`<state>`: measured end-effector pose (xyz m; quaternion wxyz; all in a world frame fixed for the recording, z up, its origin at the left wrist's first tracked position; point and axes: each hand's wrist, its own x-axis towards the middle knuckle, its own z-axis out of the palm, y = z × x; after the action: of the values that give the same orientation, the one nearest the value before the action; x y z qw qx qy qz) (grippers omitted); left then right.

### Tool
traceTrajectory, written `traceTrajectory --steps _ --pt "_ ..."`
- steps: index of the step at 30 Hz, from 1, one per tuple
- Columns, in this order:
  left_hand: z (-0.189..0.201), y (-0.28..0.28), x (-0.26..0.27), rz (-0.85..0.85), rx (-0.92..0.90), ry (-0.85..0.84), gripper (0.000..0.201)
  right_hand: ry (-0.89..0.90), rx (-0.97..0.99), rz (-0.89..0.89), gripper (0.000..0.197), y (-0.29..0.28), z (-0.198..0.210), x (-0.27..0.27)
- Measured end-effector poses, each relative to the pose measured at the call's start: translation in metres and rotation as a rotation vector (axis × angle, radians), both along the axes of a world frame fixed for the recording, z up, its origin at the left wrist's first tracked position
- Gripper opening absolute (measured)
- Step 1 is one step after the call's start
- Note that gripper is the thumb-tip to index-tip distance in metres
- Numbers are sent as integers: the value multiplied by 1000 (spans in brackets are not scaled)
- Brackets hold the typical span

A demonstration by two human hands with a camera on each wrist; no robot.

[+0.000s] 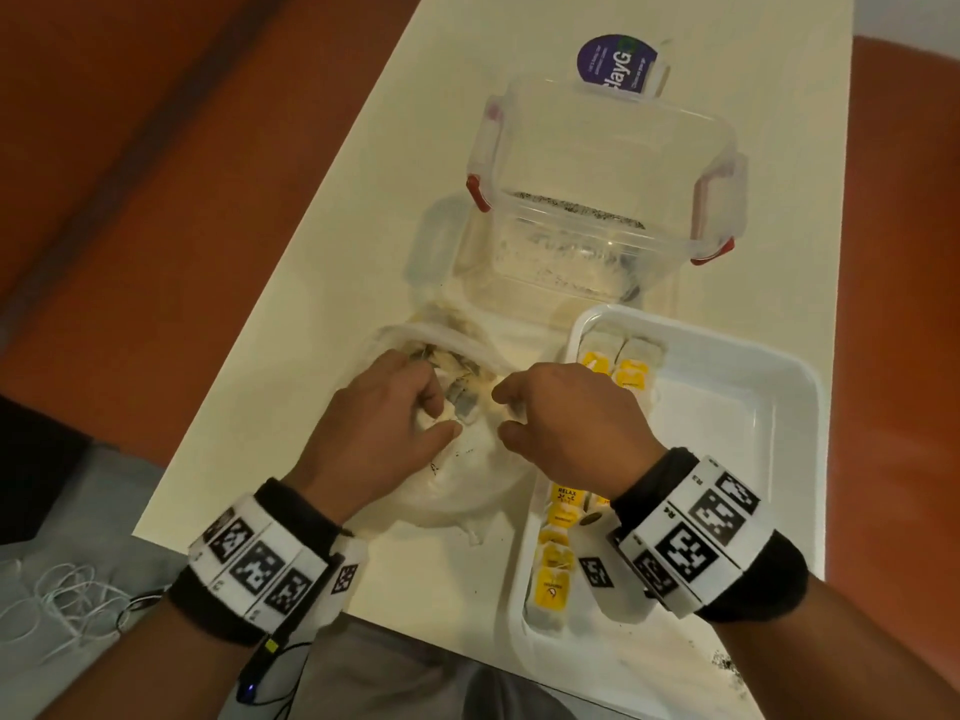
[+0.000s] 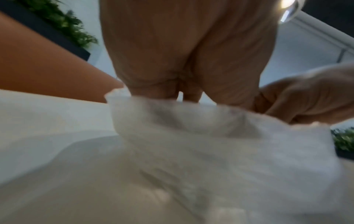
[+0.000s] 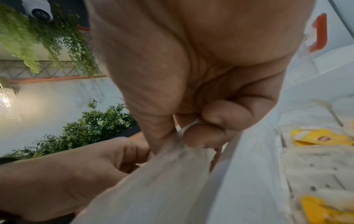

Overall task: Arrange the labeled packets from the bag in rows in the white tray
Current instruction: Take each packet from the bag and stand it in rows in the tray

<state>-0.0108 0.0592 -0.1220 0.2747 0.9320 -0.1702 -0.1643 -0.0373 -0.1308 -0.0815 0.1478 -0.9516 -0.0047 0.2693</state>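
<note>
A translucent white bag (image 1: 457, 475) lies on the table between my hands, its mouth facing away from me. Several packets (image 1: 462, 402) show inside the opening. My left hand (image 1: 415, 407) grips the left side of the bag's mouth, fingers curled over the edge (image 2: 210, 144). At the right side, my right hand (image 1: 519, 407) pinches the rim between thumb and curled fingers (image 3: 210, 128). The white tray (image 1: 810, 376) sits to the right. Yellow-labeled packets lie along the tray's left wall, some at the far end (image 1: 623, 366) and more near me (image 1: 558, 553), also visible in the right wrist view (image 3: 316, 137).
A clear plastic container (image 1: 597, 200) with red clips stands open behind the bag, its lid (image 1: 441, 241) lying to its left. A round purple card (image 1: 618, 65) stands at the far end of the table. Dark crumbs (image 1: 727, 667) dot the table's near right edge.
</note>
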Motion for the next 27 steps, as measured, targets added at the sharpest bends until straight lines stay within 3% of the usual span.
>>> traceTrajectory --steps 3,7,9,16,18,23,27 --pt "-4 -15 4 -75 42 -115 27 6 -4 8 25 2 -2 0" --pt "-10 -29 4 -121 328 -180 48 -7 -9 6 26 5 -2 0" --pt "-11 -31 5 -96 319 -183 41 -6 -13 7 26 6 -1 1" --pt "-11 -14 8 -32 125 -112 13 -22 -10 -18 25 6 -3 -4" --pt "-8 -6 7 -1 60 -59 14 -21 3 -22 26 6 -3 -6" --pt "6 9 5 159 -250 194 26 -10 14 -18 27 6 -2 -12" --pt "16 11 2 304 -578 539 27 -25 4 -29 27 6 1 -19"
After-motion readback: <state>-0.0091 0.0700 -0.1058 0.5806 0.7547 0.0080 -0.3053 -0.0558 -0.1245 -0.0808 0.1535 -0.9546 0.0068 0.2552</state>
